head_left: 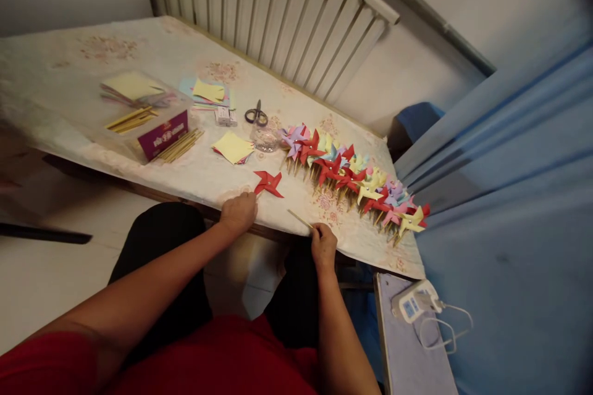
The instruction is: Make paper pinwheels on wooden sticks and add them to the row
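Observation:
My left hand [238, 212] is closed at the table's front edge. Its fingertips pinch the near tip of a red paper pinwheel [269, 184], which has no stick showing on it. To the right, my right hand [324, 242] grips one end of a thin wooden stick [299, 217]; the free end points up and left toward the pinwheel. The stick and the pinwheel are apart. Beyond the pinwheel lies a stack of square paper sheets [233, 147] with a yellow one on top. Near it sits a clear container [266, 139] of small shiny pieces.
Finished pinwheels [347, 176] on sticks lie in a long row at the right. Scissors [256, 115], small boxes [225, 116], more paper [208, 91] and a clear box [162, 136] with sticks stand farther left. A white power strip [416, 302] rests on a side stool.

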Demonstrator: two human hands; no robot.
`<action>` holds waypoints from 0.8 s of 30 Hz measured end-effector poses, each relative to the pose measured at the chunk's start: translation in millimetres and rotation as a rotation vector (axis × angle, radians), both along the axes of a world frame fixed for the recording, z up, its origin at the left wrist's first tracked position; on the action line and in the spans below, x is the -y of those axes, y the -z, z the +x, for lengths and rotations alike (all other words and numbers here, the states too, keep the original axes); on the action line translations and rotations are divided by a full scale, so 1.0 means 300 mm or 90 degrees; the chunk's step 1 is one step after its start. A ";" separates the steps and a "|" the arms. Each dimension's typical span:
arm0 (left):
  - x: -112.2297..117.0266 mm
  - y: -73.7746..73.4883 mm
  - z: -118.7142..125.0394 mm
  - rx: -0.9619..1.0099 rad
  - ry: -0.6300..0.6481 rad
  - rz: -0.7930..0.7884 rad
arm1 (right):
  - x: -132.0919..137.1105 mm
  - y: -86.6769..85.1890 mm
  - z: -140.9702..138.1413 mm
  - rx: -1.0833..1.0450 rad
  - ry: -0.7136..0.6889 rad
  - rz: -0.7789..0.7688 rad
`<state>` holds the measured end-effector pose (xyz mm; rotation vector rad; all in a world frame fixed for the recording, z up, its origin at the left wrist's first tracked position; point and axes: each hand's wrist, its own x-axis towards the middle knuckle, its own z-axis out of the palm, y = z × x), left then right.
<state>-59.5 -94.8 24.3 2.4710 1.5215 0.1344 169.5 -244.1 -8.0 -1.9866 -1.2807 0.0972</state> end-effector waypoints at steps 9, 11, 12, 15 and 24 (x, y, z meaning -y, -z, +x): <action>-0.046 -0.002 -0.018 -0.035 0.038 0.029 | -0.010 0.004 0.008 0.031 0.006 0.004; -0.059 -0.008 -0.029 -0.042 0.054 0.046 | -0.010 0.006 0.010 0.032 0.007 0.008; -0.066 -0.011 -0.035 -0.046 0.062 0.054 | -0.011 0.006 0.011 0.032 0.008 0.011; -0.091 -0.019 -0.053 -0.055 0.090 0.073 | -0.012 0.006 0.012 0.026 0.013 0.024; -0.189 -0.010 -0.101 -0.053 0.190 0.111 | -0.008 0.005 0.020 -0.011 0.035 0.063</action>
